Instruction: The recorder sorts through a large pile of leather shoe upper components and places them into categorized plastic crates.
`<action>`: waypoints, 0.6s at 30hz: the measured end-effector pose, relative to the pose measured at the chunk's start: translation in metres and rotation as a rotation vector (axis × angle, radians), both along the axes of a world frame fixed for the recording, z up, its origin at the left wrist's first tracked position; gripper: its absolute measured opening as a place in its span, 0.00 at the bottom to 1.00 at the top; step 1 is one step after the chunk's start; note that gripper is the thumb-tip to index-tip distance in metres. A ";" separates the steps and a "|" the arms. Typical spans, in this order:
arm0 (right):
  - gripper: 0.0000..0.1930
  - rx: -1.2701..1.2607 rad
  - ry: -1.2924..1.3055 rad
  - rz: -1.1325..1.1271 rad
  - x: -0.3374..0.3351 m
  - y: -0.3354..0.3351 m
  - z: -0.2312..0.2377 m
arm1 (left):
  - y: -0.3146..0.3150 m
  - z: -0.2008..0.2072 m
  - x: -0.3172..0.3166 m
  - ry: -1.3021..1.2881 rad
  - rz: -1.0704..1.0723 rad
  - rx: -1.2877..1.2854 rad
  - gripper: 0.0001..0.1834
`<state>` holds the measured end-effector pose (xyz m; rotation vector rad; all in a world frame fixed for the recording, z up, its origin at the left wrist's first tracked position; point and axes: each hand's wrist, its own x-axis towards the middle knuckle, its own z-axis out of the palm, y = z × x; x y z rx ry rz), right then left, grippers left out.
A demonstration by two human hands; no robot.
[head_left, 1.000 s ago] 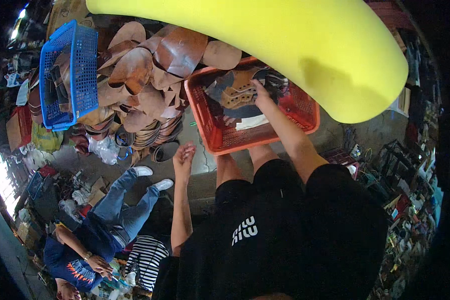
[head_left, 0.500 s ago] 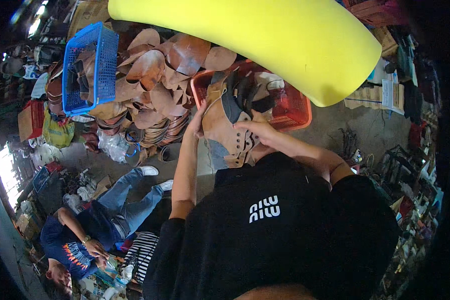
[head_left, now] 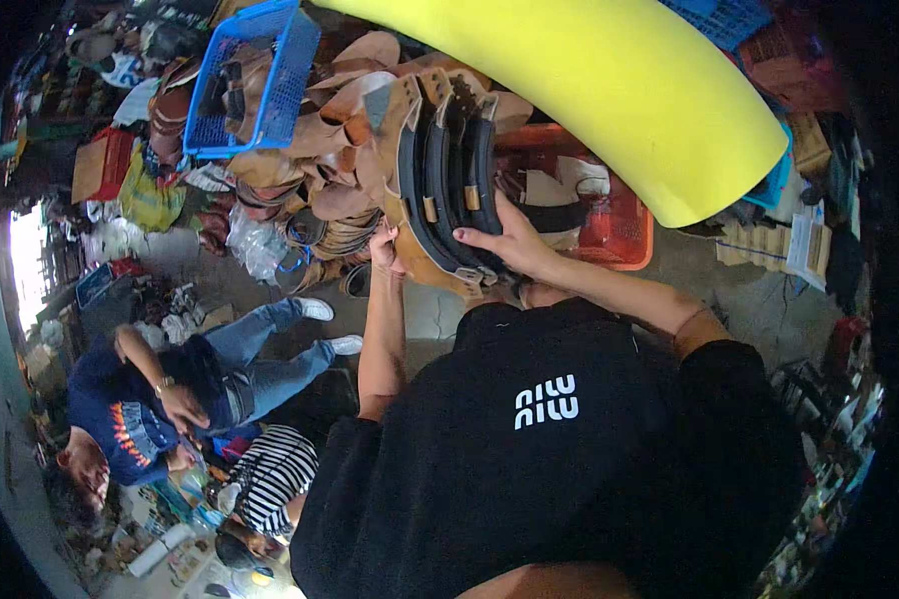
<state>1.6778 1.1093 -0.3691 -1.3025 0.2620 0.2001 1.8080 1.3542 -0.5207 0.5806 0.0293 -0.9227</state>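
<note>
Between my hands is a small stack of tan leather shoe uppers (head_left: 432,205), with curved black padded collars and small tan tabs. My left hand (head_left: 388,252) grips the near left edge of the stack, thumb toward me. On the other side, my right hand (head_left: 509,240) clasps the black collars, its thumb lying across them. The stack is held up in front of an orange-red plastic basket (head_left: 629,252), which holds more dark and pale pieces. The undersides of the uppers and some fingertips are hidden.
A big yellow curved sheet (head_left: 619,90) overhangs the basket. Loose brown leather pieces (head_left: 342,203) lie heaped to the left, beside a blue plastic basket (head_left: 292,95). A person in jeans (head_left: 260,384) is at lower left, near another in a striped top (head_left: 280,474).
The uppers have been tipped, so their black collars now face up instead of the tan eyelet side. My right hand has shifted onto the collars. The view has moved slightly.
</note>
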 end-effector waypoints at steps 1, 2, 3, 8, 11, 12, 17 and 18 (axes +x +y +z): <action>0.34 -0.064 -0.137 -0.055 0.004 0.003 -0.009 | -0.004 0.008 -0.003 -0.003 0.012 -0.001 0.32; 0.35 -0.128 -0.274 -0.109 0.005 0.005 -0.015 | -0.010 0.015 -0.007 0.011 0.044 -0.048 0.35; 0.35 -0.125 -0.282 -0.091 0.007 0.007 -0.008 | -0.009 0.020 -0.008 0.020 0.083 -0.094 0.39; 0.43 -0.494 -0.230 0.049 0.008 0.021 0.016 | -0.009 0.030 -0.003 0.036 0.103 -0.081 0.42; 0.44 -0.322 -0.315 0.052 0.019 0.023 0.029 | -0.028 0.050 -0.003 0.001 0.147 -0.031 0.42; 0.41 -0.166 -0.312 -0.006 0.028 0.027 0.032 | -0.028 0.053 -0.002 -0.014 0.173 -0.014 0.42; 0.43 -0.044 -0.172 -0.091 0.058 0.006 0.050 | -0.048 0.101 0.014 -0.255 0.267 0.425 0.40; 0.46 -0.211 -0.220 -0.074 0.063 0.007 0.043 | -0.041 0.094 0.023 -0.335 0.255 0.390 0.43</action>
